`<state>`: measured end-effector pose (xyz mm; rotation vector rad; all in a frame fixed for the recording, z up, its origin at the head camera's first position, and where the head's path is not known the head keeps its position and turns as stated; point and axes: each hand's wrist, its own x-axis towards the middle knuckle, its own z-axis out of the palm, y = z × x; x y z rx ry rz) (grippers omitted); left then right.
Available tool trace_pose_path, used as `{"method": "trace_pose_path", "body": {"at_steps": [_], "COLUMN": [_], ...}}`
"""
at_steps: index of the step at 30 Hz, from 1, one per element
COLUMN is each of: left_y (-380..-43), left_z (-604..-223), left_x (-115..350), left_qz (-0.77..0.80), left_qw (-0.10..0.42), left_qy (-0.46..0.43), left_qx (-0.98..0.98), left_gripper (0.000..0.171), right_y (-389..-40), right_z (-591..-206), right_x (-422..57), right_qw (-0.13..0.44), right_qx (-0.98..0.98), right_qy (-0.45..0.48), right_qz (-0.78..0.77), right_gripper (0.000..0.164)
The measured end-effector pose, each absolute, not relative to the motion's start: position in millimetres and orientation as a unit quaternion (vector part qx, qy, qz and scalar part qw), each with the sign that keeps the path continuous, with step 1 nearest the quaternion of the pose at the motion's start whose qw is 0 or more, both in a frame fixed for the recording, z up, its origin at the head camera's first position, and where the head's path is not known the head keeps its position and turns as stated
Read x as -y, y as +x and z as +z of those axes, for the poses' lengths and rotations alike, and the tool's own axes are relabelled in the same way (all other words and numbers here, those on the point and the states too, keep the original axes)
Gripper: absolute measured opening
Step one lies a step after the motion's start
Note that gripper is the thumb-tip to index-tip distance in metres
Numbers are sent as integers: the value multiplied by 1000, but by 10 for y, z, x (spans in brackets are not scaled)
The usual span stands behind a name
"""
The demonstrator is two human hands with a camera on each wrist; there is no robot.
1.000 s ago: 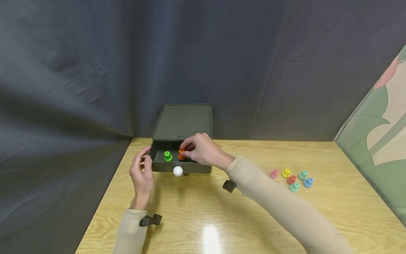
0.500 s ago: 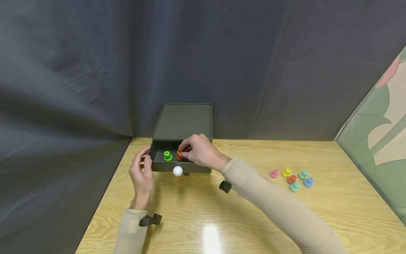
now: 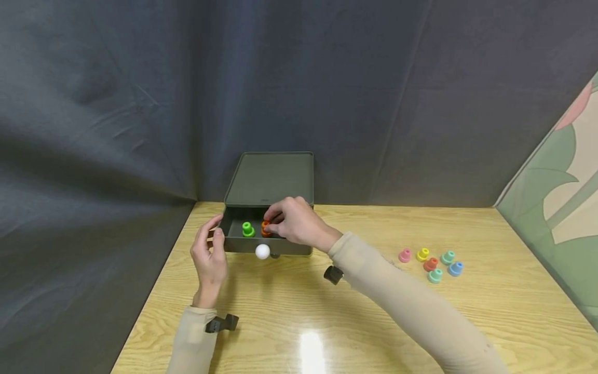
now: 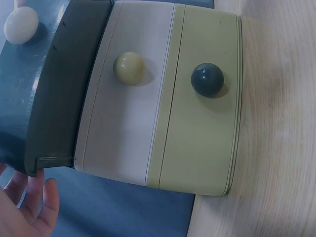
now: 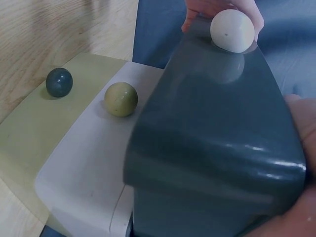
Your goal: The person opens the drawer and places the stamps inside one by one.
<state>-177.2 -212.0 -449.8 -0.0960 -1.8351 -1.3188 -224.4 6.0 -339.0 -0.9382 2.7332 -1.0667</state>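
In the head view, a dark green drawer (image 3: pixel 238 245) with a white knob (image 3: pixel 262 252) stands pulled out of a small drawer cabinet (image 3: pixel 273 179). My left hand (image 3: pixel 208 259) holds the drawer's left end, thumb near the front corner and fingers along the side. Inside, my right hand (image 3: pixel 299 222) pinches an orange stepped peg (image 3: pixel 266 229) between thumb and fingers, partly hiding it. A green peg (image 3: pixel 247 229) stands upright to its left in the drawer. The right wrist view shows the drawer front and white knob, but the orange peg is hidden there.
Several loose pegs stand on the wooden table at the right, including a pink peg (image 3: pixel 405 255), a yellow peg (image 3: pixel 422 254) and a blue peg (image 3: pixel 455 268). Below the pulled-out drawer are a white drawer (image 4: pixel 121 113) and a yellow-green drawer (image 4: pixel 197 140). A dark curtain (image 3: pixel 299 93) hangs behind.
My right hand has shifted slightly left with the orange peg over the last second. The left hand stays at the drawer's end, and the green peg has not moved.
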Motion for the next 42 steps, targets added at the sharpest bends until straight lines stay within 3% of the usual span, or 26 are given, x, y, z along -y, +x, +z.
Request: {"method": "trace_pose_path", "body": {"at_steps": [17,42], "left_y": [-1759,-1762], "left_z": [-4484,-4498], "left_x": [2126,2139], "left_qz": [-524,-526], "left_qw": [418,419], "left_qy": [-39,-41], "left_qx": [741,739], "left_gripper": [33,33], "right_y": [-2232,-2190], "right_z": [-3359,-3350], "right_x": [-133,-303], "right_qw": [41,13], "right_qx": [-872,-850], "right_qy": [-277,-288], "right_qz": [-403,-442], "right_gripper": [29,22]}}
